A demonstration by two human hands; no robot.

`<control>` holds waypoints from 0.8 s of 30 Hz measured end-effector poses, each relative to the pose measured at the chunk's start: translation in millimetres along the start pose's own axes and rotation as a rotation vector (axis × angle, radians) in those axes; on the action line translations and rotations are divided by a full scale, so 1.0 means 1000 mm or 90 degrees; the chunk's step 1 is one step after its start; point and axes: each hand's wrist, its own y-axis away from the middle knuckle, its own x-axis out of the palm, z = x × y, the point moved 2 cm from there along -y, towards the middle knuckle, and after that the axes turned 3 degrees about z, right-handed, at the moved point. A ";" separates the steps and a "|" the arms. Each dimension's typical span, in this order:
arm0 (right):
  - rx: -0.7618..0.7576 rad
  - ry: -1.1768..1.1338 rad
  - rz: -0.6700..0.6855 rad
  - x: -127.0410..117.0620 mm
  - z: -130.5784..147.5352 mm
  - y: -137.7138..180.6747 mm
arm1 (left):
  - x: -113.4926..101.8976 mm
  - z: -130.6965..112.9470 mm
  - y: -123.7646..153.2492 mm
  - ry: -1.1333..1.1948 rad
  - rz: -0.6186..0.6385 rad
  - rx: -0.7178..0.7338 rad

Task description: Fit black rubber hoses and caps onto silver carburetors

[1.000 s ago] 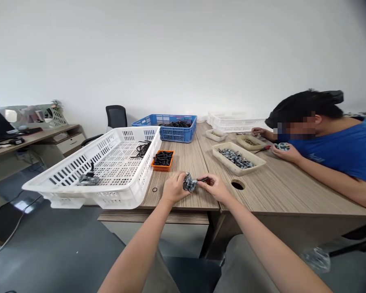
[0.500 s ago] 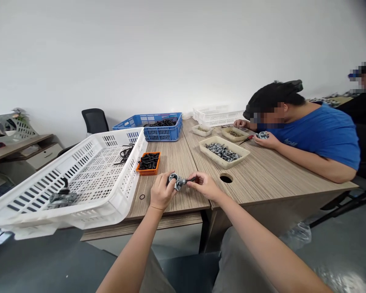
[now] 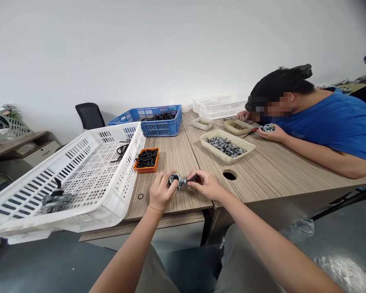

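Above the near edge of the wooden table, my left hand (image 3: 162,191) is closed around a silver metal fitting (image 3: 182,182) with a round, ring-like opening. My left thumb presses at that opening. From the right, my right hand (image 3: 206,186) pinches a short black tubular piece (image 3: 192,179) between thumb and fingers. This piece meets the narrow right end of the fitting; whether it is pushed on or only touching, I cannot tell. A small black ring (image 3: 140,196) lies on the table left of my hands.
An orange basket (image 3: 147,169) of black pieces stands beside a large white crate (image 3: 116,203) holding a few parts. Behind are a blue crate (image 3: 161,132) and a cream tray (image 3: 224,157) of metal parts. A round hole (image 3: 229,175) pierces the table. A co-worker (image 3: 332,122) sits at right.
The view has shifted slightly, moving the surroundings in the picture. Both my hands keep the same hold on the metal fitting and the black piece.
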 end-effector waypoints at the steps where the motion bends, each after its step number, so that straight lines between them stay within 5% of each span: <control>1: 0.007 0.006 0.003 0.000 -0.002 -0.001 | 0.003 0.001 0.001 0.012 0.021 -0.015; 13: 0.039 0.099 -0.040 -0.007 -0.027 -0.016 | 0.021 0.005 -0.002 0.023 0.144 -0.153; 20: 0.040 0.121 -0.049 -0.011 -0.030 -0.021 | 0.009 -0.006 -0.007 0.025 0.058 -0.185; 24: 0.051 0.134 -0.065 -0.012 -0.032 -0.020 | -0.030 -0.010 -0.001 0.009 -0.078 -0.224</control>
